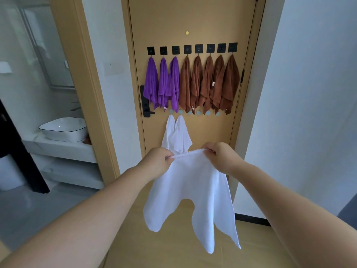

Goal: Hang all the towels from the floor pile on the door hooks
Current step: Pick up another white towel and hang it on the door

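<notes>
Head view: from where I sit, the tan door (193,20) fills the middle, and both bare forearms reach straight out toward it, wrists level with each other. Between them hangs the white towel (193,190), its top hem pulled into a short taut line and its two lower corners drooping well below the fingers. My left hand (156,161) pinches the hem's left end between curled fingers and thumb; my right hand (222,157) pinches the right end the same way, knuckles up. Just beyond and above the fingertips, two hung white towels (177,134) dangle side by side on the door from the two leftmost of the pale round hooks (199,112). Higher above the fingers, five brown towels (208,84) and three purple towels (162,84) hang in one row, brown to the right, purple to the left, each from one of eight square black hooks (187,49). Far left of the left fingers, a white basin (63,129) sits on a pale counter (58,147); I cannot tell what is inside it.
</notes>
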`<state>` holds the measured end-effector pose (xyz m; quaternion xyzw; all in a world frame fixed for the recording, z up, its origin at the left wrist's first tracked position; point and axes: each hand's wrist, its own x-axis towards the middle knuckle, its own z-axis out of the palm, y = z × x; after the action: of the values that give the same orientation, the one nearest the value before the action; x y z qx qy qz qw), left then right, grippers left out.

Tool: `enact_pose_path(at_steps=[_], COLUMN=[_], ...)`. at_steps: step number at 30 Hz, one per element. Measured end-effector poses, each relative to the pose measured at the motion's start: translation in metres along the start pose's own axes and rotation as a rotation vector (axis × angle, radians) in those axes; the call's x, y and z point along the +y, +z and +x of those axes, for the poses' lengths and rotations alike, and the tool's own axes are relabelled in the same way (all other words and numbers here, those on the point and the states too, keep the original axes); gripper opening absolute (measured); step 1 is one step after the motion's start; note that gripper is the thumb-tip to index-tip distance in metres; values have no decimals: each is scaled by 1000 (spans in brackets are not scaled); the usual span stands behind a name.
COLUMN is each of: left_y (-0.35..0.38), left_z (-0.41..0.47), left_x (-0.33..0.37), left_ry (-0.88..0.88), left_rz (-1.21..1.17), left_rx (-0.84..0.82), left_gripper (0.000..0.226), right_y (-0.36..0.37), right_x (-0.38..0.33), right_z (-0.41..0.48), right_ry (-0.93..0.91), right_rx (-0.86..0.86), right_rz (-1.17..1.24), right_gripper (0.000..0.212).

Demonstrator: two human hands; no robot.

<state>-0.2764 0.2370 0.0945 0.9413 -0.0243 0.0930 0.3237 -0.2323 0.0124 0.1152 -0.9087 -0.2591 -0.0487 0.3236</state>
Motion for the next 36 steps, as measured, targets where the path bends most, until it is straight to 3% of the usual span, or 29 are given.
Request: enact_pose_path(at_steps=[13, 21, 26, 33, 36], left_y=[28, 46, 47, 39, 34], left_z=[177, 260, 317, 412, 452], left_x=[-41, -69, -102, -174, -204], left_ry=[-103, -191, -211, -201, -150], left_rz=[-43, -97, -169, -334, -279], left_rx=[51, -28, -90, -227, -275], left_gripper=[29, 27, 27, 22, 23], right_y=[15, 32, 51, 94, 113], right_x=[98, 141, 152, 160, 162], right_z=[198, 270, 324, 412, 444], right_ry=[15, 122, 256, 336, 382], right_rx=[-148, -187, -156, -74, -37], right_rz=[-132, 11, 159, 109, 100], right_gripper=[28, 29, 26, 26, 25])
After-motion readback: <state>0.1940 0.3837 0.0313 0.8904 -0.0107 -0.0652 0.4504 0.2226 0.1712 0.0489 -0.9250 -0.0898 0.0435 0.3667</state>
